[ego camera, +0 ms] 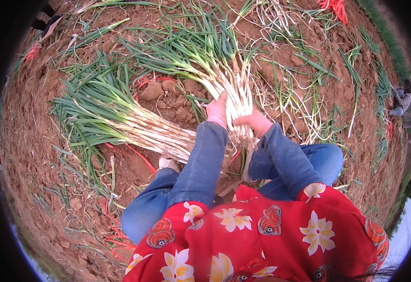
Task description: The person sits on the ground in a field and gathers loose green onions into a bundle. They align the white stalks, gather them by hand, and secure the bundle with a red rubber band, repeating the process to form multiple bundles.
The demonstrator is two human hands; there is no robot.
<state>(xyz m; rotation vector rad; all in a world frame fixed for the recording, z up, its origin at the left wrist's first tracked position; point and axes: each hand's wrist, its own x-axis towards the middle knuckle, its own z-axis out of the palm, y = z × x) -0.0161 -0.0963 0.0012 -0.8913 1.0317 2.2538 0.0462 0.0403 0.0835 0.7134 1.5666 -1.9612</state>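
Both my hands are closed around the white stalks of a bunch of green onions (234, 90), gripping it just above the roots. My left hand (217, 110) holds it on the left side, thumb pointing up the stalks. Around the right side lies my right hand (256, 122), its thumb across the white stalks. The green leaves of this bunch fan out away from me. A larger pile of green onions (156, 132) lies to the left, its root ends beside my left forearm and its leaves pointing left. Red plastic twine (140, 155) runs on the soil under that pile.
Loose green onions (307, 109) are strewn over brown soil at the right. More red twine lies in a heap at lower left (117, 239) and at the top right (336, 8). Other people (404, 102) are at the far right edge. A shoe (52, 23) shows at the upper left.
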